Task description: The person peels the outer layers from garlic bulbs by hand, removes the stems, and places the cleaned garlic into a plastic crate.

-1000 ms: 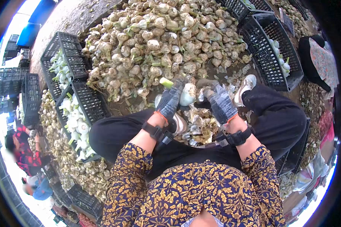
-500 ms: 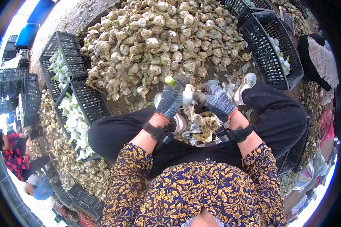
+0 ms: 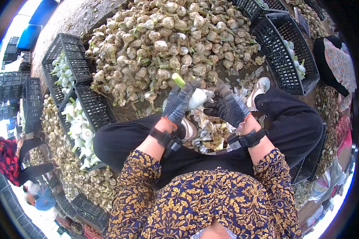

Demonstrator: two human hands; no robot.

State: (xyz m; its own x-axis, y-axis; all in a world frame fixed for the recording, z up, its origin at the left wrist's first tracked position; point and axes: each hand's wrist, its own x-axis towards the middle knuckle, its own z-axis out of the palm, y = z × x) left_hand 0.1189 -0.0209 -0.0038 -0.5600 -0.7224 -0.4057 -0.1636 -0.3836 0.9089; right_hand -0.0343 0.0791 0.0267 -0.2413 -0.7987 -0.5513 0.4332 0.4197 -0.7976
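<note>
A peeled white garlic bulb (image 3: 196,99) with a green stem stub (image 3: 178,80) is in my left hand (image 3: 178,102), gloved in grey knit, the fingers wrapped round it and the stem pointing up to the left. Just right of the bulb is my right hand (image 3: 230,104), in a matching glove, its thumb and fingers spread apart. A pale bit of skin shows between the bulb and my right fingertips. Below both hands, peeled-off garlic skins (image 3: 211,135) lie heaped between my legs.
A big heap of unpeeled garlic (image 3: 159,46) lies ahead. Black crates (image 3: 93,103) of white bulbs stand on the left, another crate (image 3: 273,51) on the right. More garlic (image 3: 66,155) covers the ground at left, near a person in a red checked shirt (image 3: 6,159).
My right hand has drawn slightly back from the bulb and its fingers have spread. The bulb has tilted in my left hand, showing more white. The person at left has shifted.
</note>
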